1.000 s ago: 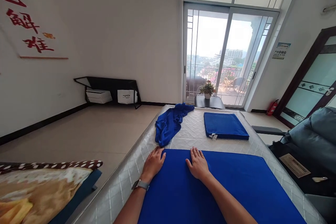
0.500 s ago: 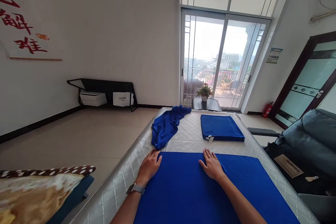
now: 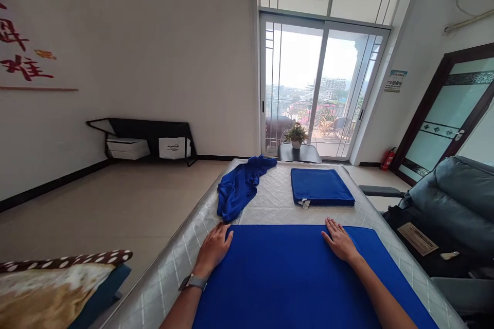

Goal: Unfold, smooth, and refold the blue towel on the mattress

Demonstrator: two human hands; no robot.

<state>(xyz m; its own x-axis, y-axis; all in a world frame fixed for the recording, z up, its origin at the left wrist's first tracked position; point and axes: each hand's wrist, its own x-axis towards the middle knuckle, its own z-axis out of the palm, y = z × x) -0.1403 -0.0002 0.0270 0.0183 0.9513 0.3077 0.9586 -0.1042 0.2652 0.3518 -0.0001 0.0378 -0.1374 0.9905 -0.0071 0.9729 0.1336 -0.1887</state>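
A large blue cloth (image 3: pixel 281 277) lies spread flat on a quilted mattress (image 3: pixel 266 208). My left hand (image 3: pixel 214 247) rests at the cloth's far left corner, palm down, with the fingers stretched out and the thumb slightly apart. My right hand (image 3: pixel 341 240) lies flat on the far edge, towards the right, its fingers extended. Just beyond my left hand is a crumpled blue cloth (image 3: pixel 240 187). Past my right hand sits a neatly folded stack of blue cloth (image 3: pixel 322 186) with a white label at its near edge.
A grey armchair (image 3: pixel 451 200) with a brown card on it stands at the right. A patterned blanket (image 3: pixel 50 288) is at the lower left. Beyond the mattress are a black chair (image 3: pixel 299 154) bearing a potted plant (image 3: pixel 296 135) and a sliding glass door (image 3: pixel 293 72).
My right hand has slid rightward along the far edge of the spread cloth, still flat. My left hand stays at the left corner. The whole view has shifted slightly.
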